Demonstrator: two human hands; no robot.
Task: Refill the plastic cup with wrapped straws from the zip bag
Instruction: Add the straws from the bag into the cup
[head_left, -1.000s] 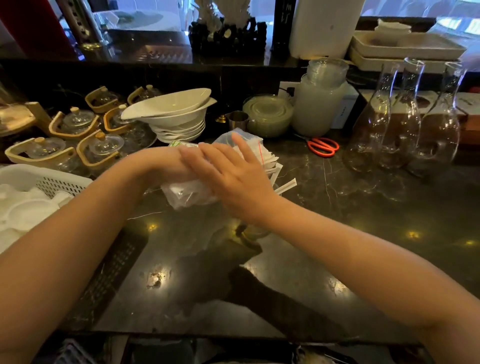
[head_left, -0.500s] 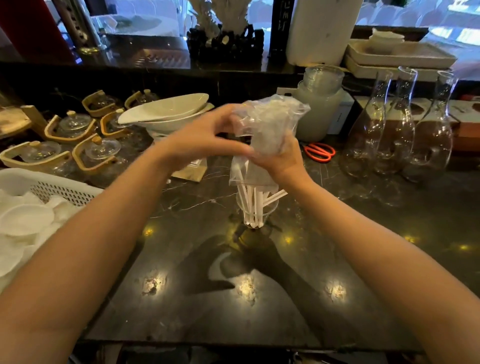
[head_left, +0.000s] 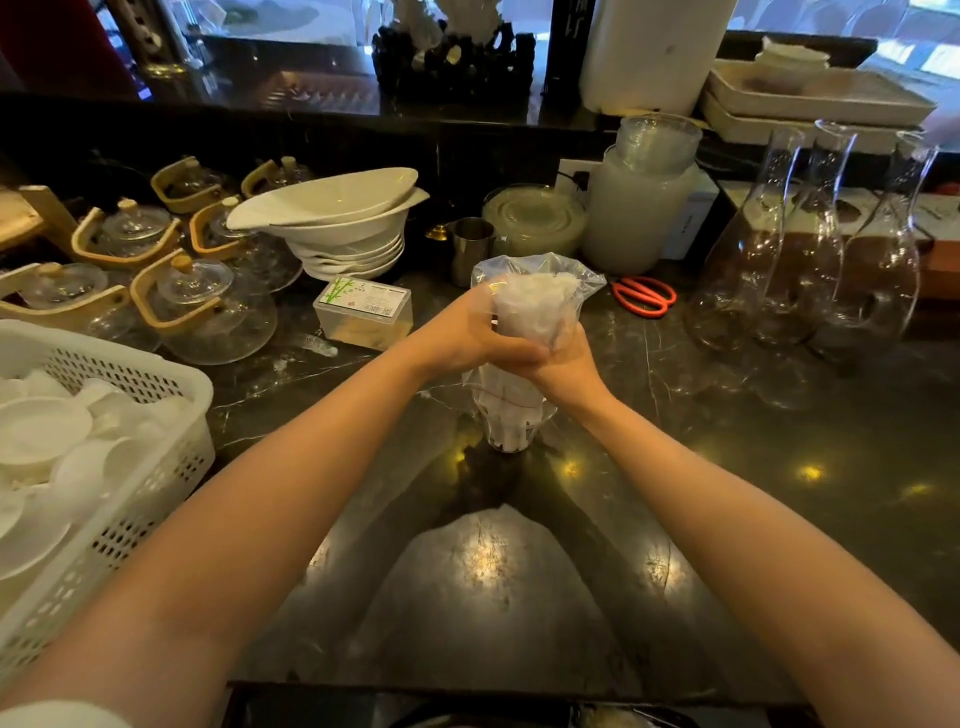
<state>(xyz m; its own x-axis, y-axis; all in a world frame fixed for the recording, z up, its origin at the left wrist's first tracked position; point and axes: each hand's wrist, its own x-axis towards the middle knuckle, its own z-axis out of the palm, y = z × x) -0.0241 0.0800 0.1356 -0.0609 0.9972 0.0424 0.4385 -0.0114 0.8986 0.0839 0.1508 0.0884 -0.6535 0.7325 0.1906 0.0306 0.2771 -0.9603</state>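
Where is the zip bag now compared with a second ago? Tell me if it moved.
Yes. The zip bag has gone from lying sideways to upended over the plastic cup, nearer the orange scissors.

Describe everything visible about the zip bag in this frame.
The zip bag is clear, crinkled thin plastic, held upside down and roughly upright over the plastic cup. Its red-lined mouth sits at the cup's rim. The left hand and right hand squeeze its middle. White wrapped straws fill it, reaching into the cup.
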